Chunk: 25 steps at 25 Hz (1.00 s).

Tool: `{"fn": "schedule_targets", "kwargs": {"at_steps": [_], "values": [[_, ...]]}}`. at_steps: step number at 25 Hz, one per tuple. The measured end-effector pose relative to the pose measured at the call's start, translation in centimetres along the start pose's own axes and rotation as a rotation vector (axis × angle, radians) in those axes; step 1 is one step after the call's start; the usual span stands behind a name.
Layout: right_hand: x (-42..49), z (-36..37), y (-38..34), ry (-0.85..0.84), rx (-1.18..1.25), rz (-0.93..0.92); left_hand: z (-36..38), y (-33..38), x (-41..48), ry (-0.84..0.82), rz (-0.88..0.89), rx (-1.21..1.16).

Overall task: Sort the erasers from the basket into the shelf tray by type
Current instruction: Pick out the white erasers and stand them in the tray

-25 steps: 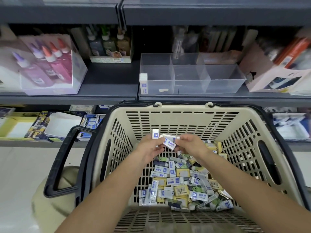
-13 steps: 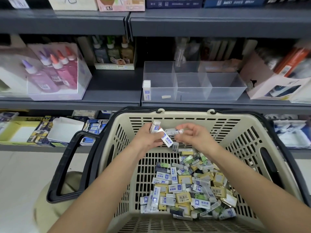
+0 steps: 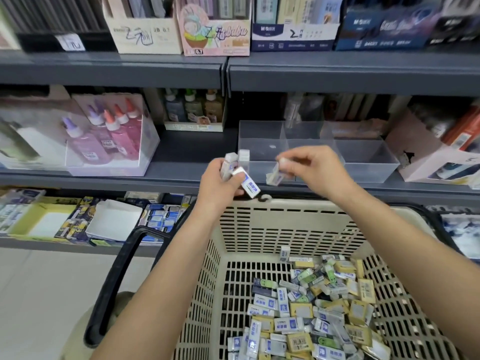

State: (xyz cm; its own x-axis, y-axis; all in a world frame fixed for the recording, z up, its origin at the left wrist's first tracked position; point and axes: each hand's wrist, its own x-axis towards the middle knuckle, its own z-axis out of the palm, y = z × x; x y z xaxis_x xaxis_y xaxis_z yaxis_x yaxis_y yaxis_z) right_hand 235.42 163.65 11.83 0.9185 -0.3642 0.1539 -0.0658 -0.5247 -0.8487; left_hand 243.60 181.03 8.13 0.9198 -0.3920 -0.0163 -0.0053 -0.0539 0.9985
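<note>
My left hand [image 3: 220, 185] grips white erasers with blue sleeves [image 3: 248, 184] just above the far rim of the beige basket [image 3: 285, 224]. My right hand [image 3: 311, 170] pinches two more white erasers [image 3: 276, 175] in front of the clear shelf tray [image 3: 368, 162]. One white eraser [image 3: 244, 155] stands upright at the tray's left front corner. A heap of mixed erasers [image 3: 311, 307], blue-white, yellow and green, lies in the basket bottom.
The grey shelf [image 3: 181, 157] carries a clear box of pink glue bottles [image 3: 109, 141] at left and a pink box [image 3: 428, 157] at right. Above is a shelf with stationery boxes [image 3: 213, 27]. The basket's black handle [image 3: 117, 276] hangs at left.
Both hands have risen out of the basket with the erasers, up to the front of the shelf tray. The view has tilted up, showing the upper shelf.
</note>
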Motion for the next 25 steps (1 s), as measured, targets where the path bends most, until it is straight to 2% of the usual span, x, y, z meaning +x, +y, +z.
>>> {"fn": "schedule_targets", "kwargs": {"at_steps": [3,5,8,12,16,19,21,23,25], "values": [[4.6,0.2,-1.0,0.1,-0.258,-0.092,-0.5,0.0,2.0,0.13,-0.033,-0.041],[7.1,1.1,-1.4,0.126,-0.379,-0.118,-0.8,-0.3,3.1,0.144,-0.048,-0.032],[9.6,3.3,-1.1,0.037,-0.382,-0.069,-0.8,-0.8,3.9,0.091,-0.064,-0.049],[11.4,5.3,-0.1,-0.159,-0.348,0.096,-0.4,-1.6,4.4,0.065,-0.081,-0.092],[10.9,5.9,0.5,-0.307,-0.457,0.076,-0.3,-1.6,4.8,0.064,-0.089,-0.164],[9.8,5.5,0.0,-0.205,-0.486,-0.006,-0.2,-1.5,4.7,0.047,-0.088,-0.172],[8.6,5.0,-0.6,-0.096,-0.362,-0.046,-0.1,-1.2,4.6,0.036,-0.084,-0.186],[7.0,4.7,-1.2,-0.112,-0.263,-0.053,-0.2,-1.1,4.5,0.017,-0.079,-0.218],[5.7,4.9,-1.6,-0.186,-0.265,-0.033,-0.1,-0.9,4.3,-0.026,-0.069,-0.236]]}}
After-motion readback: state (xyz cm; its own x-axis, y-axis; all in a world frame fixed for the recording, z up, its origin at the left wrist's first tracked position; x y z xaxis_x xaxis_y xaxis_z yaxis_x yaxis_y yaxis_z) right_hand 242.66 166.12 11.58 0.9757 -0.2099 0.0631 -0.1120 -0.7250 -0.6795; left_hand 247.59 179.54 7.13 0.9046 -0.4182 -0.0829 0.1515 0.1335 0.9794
